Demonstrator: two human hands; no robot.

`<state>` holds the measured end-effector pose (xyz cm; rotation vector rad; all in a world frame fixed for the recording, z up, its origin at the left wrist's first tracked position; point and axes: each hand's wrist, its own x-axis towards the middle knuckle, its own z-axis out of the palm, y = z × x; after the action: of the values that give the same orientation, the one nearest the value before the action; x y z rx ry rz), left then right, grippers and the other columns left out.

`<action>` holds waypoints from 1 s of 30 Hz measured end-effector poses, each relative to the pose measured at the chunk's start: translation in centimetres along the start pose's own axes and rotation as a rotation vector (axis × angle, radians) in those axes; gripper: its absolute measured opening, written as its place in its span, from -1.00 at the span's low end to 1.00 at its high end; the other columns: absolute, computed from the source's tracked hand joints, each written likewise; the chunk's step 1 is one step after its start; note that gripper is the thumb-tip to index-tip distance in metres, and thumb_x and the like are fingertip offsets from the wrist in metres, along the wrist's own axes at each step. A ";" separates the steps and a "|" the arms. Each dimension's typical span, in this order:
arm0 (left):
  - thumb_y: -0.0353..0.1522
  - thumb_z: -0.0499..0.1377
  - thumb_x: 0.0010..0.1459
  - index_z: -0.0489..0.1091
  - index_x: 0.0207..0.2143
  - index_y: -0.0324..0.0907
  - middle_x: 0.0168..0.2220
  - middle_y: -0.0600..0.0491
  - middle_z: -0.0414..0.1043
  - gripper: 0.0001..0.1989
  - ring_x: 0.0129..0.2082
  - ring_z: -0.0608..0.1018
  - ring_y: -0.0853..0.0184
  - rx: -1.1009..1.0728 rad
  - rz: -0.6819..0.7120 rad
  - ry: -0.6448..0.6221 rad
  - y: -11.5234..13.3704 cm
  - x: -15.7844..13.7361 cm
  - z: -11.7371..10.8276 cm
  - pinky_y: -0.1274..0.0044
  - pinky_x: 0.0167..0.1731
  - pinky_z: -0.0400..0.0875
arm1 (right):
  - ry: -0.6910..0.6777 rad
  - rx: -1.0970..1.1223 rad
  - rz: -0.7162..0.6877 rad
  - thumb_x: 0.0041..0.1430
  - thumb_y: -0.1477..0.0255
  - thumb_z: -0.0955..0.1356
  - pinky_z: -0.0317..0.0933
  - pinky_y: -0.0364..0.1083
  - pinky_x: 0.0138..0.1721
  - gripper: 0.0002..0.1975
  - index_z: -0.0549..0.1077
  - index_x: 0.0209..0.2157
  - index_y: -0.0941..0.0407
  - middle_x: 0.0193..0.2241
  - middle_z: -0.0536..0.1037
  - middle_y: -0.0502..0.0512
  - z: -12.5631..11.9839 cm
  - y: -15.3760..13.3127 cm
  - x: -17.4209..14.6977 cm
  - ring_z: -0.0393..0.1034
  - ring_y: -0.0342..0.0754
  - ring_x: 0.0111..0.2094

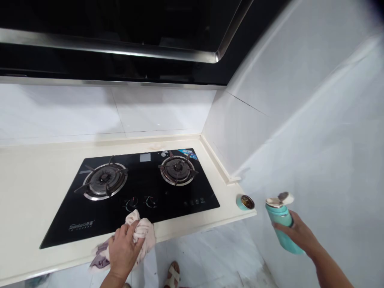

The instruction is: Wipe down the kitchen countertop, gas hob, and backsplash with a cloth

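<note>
My left hand (123,247) is closed on a pale pink cloth (147,237) at the front edge of the counter. The cloth has a purple patterned end and reaches up to the front edge of the black gas stove (183,208), just below its two knobs. Out to the right, off the counter, my right hand (301,234) grips a teal thermos-like bottle (282,222) around its body. The bottle is slightly tilted and its whitish flip top stands up. Near it, a short teal container (241,202) with a metal rim and dark inside sits on the counter's right corner.
The stove has two burners, the left burner (105,178) and the right burner (178,170). A black range hood (120,66) hangs low over the cream counter (39,176). A white wall (315,132) bounds the right side. A sandalled foot (173,275) shows on the floor.
</note>
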<state>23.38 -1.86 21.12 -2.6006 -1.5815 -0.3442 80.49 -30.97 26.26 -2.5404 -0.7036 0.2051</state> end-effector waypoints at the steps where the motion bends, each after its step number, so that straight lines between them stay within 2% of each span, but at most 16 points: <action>1: -0.24 0.16 0.20 0.43 0.12 -0.07 -0.14 -0.05 0.45 -0.57 -0.15 0.43 0.14 0.005 -0.004 0.002 0.1 0.0 0.0 0.38 -0.24 0.15 | -0.034 0.111 0.063 -0.20 0.00 0.44 0.43 0.12 -0.30 -0.32 0.37 -0.05 0.05 -0.26 0.61 0.17 -0.2 -0.7 -1.0 0.54 0.25 -0.24; 4: -0.24 0.19 0.18 0.44 0.12 -0.09 -0.15 -0.07 0.44 -0.56 -0.15 0.43 0.12 0.026 -0.008 0.003 0.5 0.0 -0.1 0.36 -0.23 0.15 | -0.130 0.415 0.134 -0.16 0.02 0.49 0.45 0.10 -0.26 -0.37 0.38 -0.09 0.04 -0.26 0.61 0.16 -0.6 -4.0 -4.0 0.54 0.24 -0.21; 7: -0.21 0.20 0.18 0.45 0.11 -0.09 -0.16 -0.07 0.44 -0.55 -0.14 0.43 0.10 0.025 -0.010 -0.022 0.8 0.2 -0.4 0.36 -0.23 0.17 | -0.119 0.498 0.089 -0.16 0.03 0.52 0.45 0.08 -0.20 -0.37 0.40 -0.09 0.06 -0.22 0.61 0.16 0.3 -8.2 -5.1 0.52 0.22 -0.16; 11: -0.22 0.22 0.17 0.46 0.09 -0.07 -0.15 -0.06 0.46 -0.57 -0.14 0.45 0.12 -0.055 -0.024 -0.052 0.8 0.5 -0.8 0.37 -0.24 0.20 | -0.076 0.626 -0.073 -0.18 0.08 0.54 0.44 0.08 -0.12 -0.32 0.39 -0.03 0.07 -0.18 0.59 0.13 3.5 -13.0 -2.9 0.50 0.16 -0.15; 14: -0.26 0.21 0.16 0.47 0.04 -0.07 -0.17 -0.03 0.47 -0.62 -0.14 0.48 0.14 -0.209 -0.065 -0.003 0.5 0.7 -0.9 0.38 -0.23 0.26 | -0.008 0.705 -0.195 -0.21 0.12 0.55 0.42 0.10 -0.10 -0.29 0.39 -0.02 0.10 -0.22 0.57 0.10 6.3 -15.3 -0.1 0.48 0.11 -0.18; 19: -0.28 0.12 0.22 0.45 0.00 -0.12 -0.20 0.00 0.46 -0.69 -0.17 0.51 0.19 -0.486 -0.180 0.236 0.7 1.1 -1.4 0.39 -0.20 0.36 | 0.073 0.751 -0.260 -0.24 0.14 0.56 0.42 0.08 -0.15 -0.35 0.43 -0.11 0.15 -0.31 0.55 0.07 9.5 -17.1 3.4 0.46 0.03 -0.28; 24: -0.24 0.09 0.28 0.40 0.12 -0.08 0.02 -0.10 0.43 -0.62 -0.02 0.46 0.12 -0.452 -0.095 0.359 2.9 3.9 -2.5 0.32 -0.10 0.34 | 0.064 0.777 -0.209 -0.27 0.17 0.57 0.41 0.02 -0.22 -0.38 0.45 -0.16 0.16 -0.32 0.54 0.08 10.8 -17.2 4.5 0.43 -0.01 -0.35; 27: -0.30 0.06 0.29 0.34 0.20 -0.04 0.14 -0.12 0.37 -0.57 0.05 0.43 0.09 -0.369 -0.059 0.315 4.9 6.9 -3.0 0.29 -0.07 0.32 | 0.046 0.797 -0.210 -0.32 0.21 0.58 0.39 0.00 -0.19 -0.35 0.43 -0.14 0.14 -0.29 0.53 0.06 11.1 -16.7 4.8 0.42 -0.02 -0.33; 30: -0.34 0.10 0.25 0.23 0.28 0.04 0.27 -0.10 0.27 -0.46 0.17 0.33 0.03 -0.274 -0.045 0.157 7.2 9.7 -3.0 0.23 -0.05 0.31 | 0.042 0.736 -0.198 -0.32 0.21 0.57 0.38 0.03 -0.12 -0.29 0.40 -0.08 0.14 -0.25 0.53 0.07 11.1 -16.4 5.0 0.43 0.02 -0.26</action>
<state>33.56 2.67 26.65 -2.6507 -1.6439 -0.8000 74.53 -11.51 24.69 -1.7621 -0.6967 0.2798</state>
